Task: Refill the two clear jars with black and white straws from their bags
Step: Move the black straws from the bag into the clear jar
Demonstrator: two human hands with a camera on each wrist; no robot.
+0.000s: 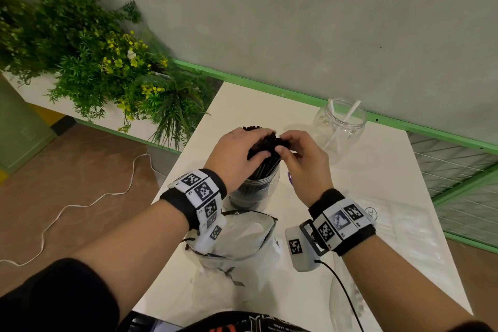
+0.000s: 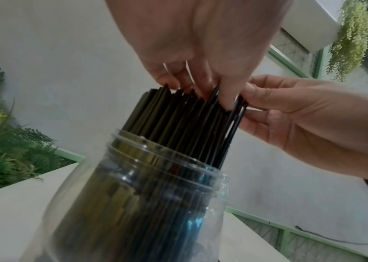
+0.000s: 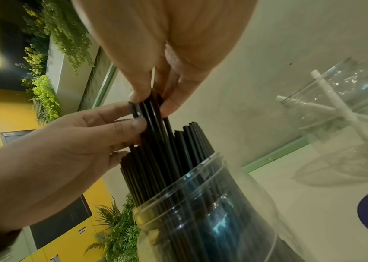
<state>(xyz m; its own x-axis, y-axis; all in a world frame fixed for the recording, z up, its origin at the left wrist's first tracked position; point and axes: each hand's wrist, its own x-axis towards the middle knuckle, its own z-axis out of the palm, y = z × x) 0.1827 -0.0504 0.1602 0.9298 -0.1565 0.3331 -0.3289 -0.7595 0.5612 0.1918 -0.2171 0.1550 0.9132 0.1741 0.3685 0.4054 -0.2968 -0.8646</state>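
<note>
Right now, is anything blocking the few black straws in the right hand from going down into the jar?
Mostly the jar's own load. The black straws pinched by the right hand sit above a jar already packed with straws, and the left hand rests on the bundle's tops beside them. Nothing else visibly blocks the way.
</note>
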